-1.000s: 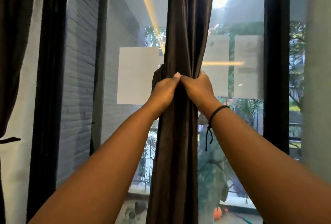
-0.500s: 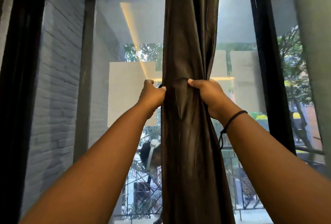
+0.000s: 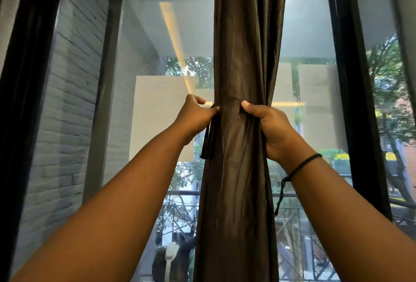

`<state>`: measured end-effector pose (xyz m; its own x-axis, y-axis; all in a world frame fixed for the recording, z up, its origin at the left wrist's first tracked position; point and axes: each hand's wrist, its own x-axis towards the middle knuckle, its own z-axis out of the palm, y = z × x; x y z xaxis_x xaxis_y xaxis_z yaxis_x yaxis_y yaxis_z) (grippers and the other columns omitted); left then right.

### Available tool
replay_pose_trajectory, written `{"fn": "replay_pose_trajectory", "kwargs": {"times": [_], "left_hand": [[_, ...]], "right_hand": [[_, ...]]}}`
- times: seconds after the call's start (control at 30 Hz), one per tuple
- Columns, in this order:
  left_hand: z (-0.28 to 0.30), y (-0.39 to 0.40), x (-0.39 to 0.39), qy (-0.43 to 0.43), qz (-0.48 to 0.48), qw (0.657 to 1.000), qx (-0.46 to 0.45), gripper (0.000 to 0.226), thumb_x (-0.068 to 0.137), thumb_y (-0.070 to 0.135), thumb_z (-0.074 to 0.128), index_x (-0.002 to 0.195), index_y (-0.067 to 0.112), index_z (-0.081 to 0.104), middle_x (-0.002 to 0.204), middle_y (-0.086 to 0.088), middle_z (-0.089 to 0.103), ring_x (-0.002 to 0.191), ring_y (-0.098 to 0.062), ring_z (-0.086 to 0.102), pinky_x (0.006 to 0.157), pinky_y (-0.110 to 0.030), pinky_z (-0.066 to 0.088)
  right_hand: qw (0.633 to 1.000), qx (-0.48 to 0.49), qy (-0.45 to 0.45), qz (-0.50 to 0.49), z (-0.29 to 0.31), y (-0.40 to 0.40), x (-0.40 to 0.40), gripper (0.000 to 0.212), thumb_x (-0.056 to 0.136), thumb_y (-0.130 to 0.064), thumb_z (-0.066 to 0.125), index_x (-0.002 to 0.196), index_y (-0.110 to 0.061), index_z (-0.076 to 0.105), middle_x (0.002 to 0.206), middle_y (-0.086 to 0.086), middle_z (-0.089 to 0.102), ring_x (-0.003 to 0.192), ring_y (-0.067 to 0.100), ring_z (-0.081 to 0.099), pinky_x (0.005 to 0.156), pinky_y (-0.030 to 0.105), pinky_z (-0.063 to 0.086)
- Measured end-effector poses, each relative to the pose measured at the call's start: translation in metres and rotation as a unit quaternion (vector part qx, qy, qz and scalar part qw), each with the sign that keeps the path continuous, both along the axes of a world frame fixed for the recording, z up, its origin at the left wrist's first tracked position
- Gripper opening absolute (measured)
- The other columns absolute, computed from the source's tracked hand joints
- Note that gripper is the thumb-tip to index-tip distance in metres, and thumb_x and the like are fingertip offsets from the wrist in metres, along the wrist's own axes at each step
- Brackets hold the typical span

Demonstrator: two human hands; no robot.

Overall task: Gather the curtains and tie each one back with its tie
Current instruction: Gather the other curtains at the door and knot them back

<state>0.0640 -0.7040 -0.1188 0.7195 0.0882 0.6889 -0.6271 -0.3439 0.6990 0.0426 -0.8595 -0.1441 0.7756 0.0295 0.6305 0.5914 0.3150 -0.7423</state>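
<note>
Both hands are clamped on the gathered curtain [image 3: 238, 146], one on each side of the bundle. My right hand [image 3: 273, 132] wraps the right side, thumb across the front folds and fingers curled round behind, where I cannot see them. A black cord bracelet [image 3: 300, 167] sits on that wrist, its loose end hanging down. My left hand [image 3: 194, 116] pinches at the left edge, thumb and fingers closed on what looks like the tie [image 3: 206, 141], a narrow dark strip of the same cloth that hangs in a short tail just below my fist. Whether that strip already runs round the back of the bundle I cannot tell; the folds hide it.

So I judge the step to be the tying of this curtain: the cloth is drawn into one narrow column, squeezed to a waist between my hands, and not yet bound. Nothing like a knot or bow shows on the front.

Next, I think, I must bring the tie across the front while my right hand keeps the folds pressed together, then close it. The fabric is smooth and glossy, so the pleats may slip and fan out if I ease off too soon.

Beyond the curtain is the window [image 3: 157, 40] in its black frame [image 3: 353, 101], with a grey brick wall [image 3: 65, 92] outside at the left and trees [image 3: 387, 72] and a balcony railing [image 3: 292, 221] farther off.
</note>
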Motion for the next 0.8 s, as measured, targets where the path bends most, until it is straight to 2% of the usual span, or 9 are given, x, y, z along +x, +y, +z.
{"fn": "replay_pose_trajectory", "kwargs": {"times": [0.1,0.2,0.3,0.37,0.5,0.57,0.63,0.73,0.8], "left_hand": [[0.003,-0.017,-0.005,0.034,-0.039,0.998,-0.025,0.035,0.086,0.026,0.062,0.117,0.015,0.049,0.095,-0.006,0.061,0.076,-0.018,0.058,0.069,-0.031,0.045],[0.002,-0.034,-0.013,0.034,-0.066,0.997,-0.034,0.01,0.089,0.016,0.057,0.096,0.014,0.063,0.071,-0.001,0.06,0.059,-0.015,0.054,0.06,-0.025,0.044],[-0.001,-0.049,-0.018,0.02,-0.059,0.997,-0.043,0.017,0.087,0.015,0.059,0.071,0.014,0.063,0.054,0.0,0.06,0.042,-0.012,0.05,0.052,-0.021,0.04],[-0.001,-0.057,-0.021,0.022,-0.064,0.997,-0.046,0.022,0.088,0.016,0.059,0.066,0.014,0.061,0.047,0.001,0.058,0.038,-0.012,0.05,0.051,-0.02,0.041],[0.002,-0.063,-0.026,0.006,-0.058,0.998,-0.027,0.01,0.088,0.011,0.061,0.084,0.003,0.066,0.06,-0.007,0.066,0.05,-0.017,0.062,0.052,-0.023,0.054],[0.005,-0.06,-0.027,-0.006,-0.037,0.999,0.001,0.013,0.087,0.008,0.062,0.094,-0.003,0.064,0.076,-0.015,0.068,0.069,-0.028,0.066,0.07,-0.034,0.058],[0.01,-0.058,-0.03,-0.025,0.035,0.997,0.059,0.014,0.086,0.011,0.064,0.094,-0.001,0.065,0.087,-0.019,0.069,0.084,-0.034,0.066,0.082,-0.039,0.056],[0.016,-0.056,-0.045,-0.054,0.164,0.967,0.187,0.01,0.085,0.012,0.061,0.088,0.002,0.062,0.089,-0.021,0.066,0.076,-0.028,0.06,0.063,-0.028,0.047],[0.02,-0.055,-0.056,-0.056,0.207,0.945,0.246,0.01,0.088,0.013,0.058,0.092,0.005,0.055,0.079,-0.017,0.058,0.06,-0.02,0.05,0.049,-0.025,0.035]], "right_hand": [[0.994,0.01,0.008,0.113,0.0,-0.008,0.004,0.034,0.093,-0.026,0.054,0.108,0.004,0.064,0.093,0.018,0.072,0.075,0.027,0.071,0.075,0.041,0.059],[0.985,0.022,0.028,0.172,-0.001,-0.014,0.01,0.043,0.095,-0.034,0.049,0.115,0.003,0.06,0.095,0.018,0.07,0.075,0.026,0.069,0.075,0.042,0.059],[0.98,0.002,0.05,0.192,-0.002,-0.022,0.016,0.048,0.092,-0.037,0.052,0.119,0.003,0.058,0.103,0.022,0.067,0.081,0.029,0.069,0.079,0.044,0.058],[0.98,-0.036,0.062,0.187,-0.001,-0.029,0.017,0.049,0.088,-0.038,0.058,0.116,0.002,0.061,0.101,0.022,0.068,0.081,0.031,0.069,0.077,0.044,0.058],[0.987,-0.114,0.056,0.099,0.006,-0.042,0.018,0.042,0.084,-0.04,0.064,0.102,-0.002,0.067,0.083,0.014,0.074,0.07,0.025,0.072,0.063,0.036,0.06],[0.989,-0.14,0.028,0.027,0.008,-0.045,0.016,0.041,0.082,-0.041,0.067,0.102,-0.005,0.068,0.081,0.009,0.075,0.069,0.021,0.072,0.061,0.032,0.059],[0.985,-0.172,0.008,-0.032,0.01,-0.048,0.015,0.036,0.081,-0.043,0.068,0.096,-0.01,0.067,0.08,0.004,0.073,0.065,0.015,0.071,0.054,0.026,0.056],[0.964,-0.244,-0.001,-0.109,0.013,-0.05,0.01,0.036,0.079,-0.05,0.067,0.087,-0.016,0.06,0.081,0.001,0.068,0.071,0.016,0.066,0.057,0.028,0.051],[0.954,-0.262,-0.007,-0.145,0.016,-0.047,0.01,0.048,0.078,-0.054,0.067,0.1,-0.012,0.06,0.089,0.004,0.068,0.078,0.019,0.065,0.063,0.032,0.052]]}}
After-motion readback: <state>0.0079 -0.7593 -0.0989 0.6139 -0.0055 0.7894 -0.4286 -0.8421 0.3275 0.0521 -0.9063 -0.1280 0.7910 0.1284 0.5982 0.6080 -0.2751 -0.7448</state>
